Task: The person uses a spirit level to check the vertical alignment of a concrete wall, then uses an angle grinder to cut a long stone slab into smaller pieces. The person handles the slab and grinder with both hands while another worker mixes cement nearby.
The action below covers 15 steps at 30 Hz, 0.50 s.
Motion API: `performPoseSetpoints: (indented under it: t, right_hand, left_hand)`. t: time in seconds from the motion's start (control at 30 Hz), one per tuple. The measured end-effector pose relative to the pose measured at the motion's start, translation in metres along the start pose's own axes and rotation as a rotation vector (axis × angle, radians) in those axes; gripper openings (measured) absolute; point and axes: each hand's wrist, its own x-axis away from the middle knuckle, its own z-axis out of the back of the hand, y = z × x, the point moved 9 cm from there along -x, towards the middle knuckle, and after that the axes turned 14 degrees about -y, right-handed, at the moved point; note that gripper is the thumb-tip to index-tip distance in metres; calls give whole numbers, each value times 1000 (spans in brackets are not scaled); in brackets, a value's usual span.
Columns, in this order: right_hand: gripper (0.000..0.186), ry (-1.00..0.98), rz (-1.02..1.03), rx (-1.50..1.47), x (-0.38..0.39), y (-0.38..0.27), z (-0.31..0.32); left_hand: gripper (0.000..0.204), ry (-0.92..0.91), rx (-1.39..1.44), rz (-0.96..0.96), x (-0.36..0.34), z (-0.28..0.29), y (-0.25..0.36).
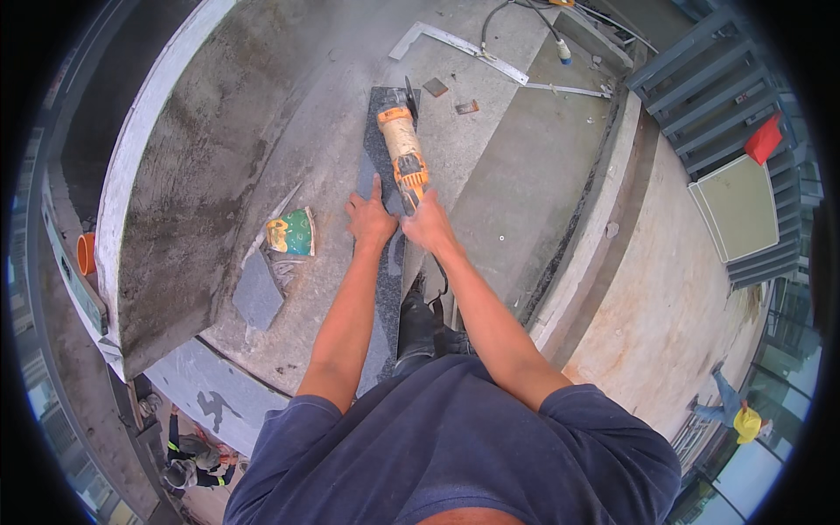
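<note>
On the dusty concrete deck, I see a long speckled grey slab (378,149) running away from me. My left hand (369,217) lies flat on it, fingers spread. My right hand (426,226) grips an orange grinder (403,149), its disc at the slab's far end. A slate offcut (256,291) and paper bag (291,233) lie left.

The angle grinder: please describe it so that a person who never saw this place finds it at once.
Find the long dark granite strip lying along the concrete floor. At its far end lies the angle grinder, gripped by the right hand, beside the left hand. Its dusty orange body and black disc set it apart.
</note>
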Motion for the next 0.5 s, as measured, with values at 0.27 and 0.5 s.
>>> performPoseSetpoints:
  t: [0.27, 0.5]
  right_hand:
    - [74, -36, 12, -94, -31, -7, 5]
    - [76, -46, -28, -106, -33, -7, 8]
  left_hand:
    - [104, 56, -38, 11, -4, -2, -3]
    - [103, 43, -50, 16, -2, -1, -1]
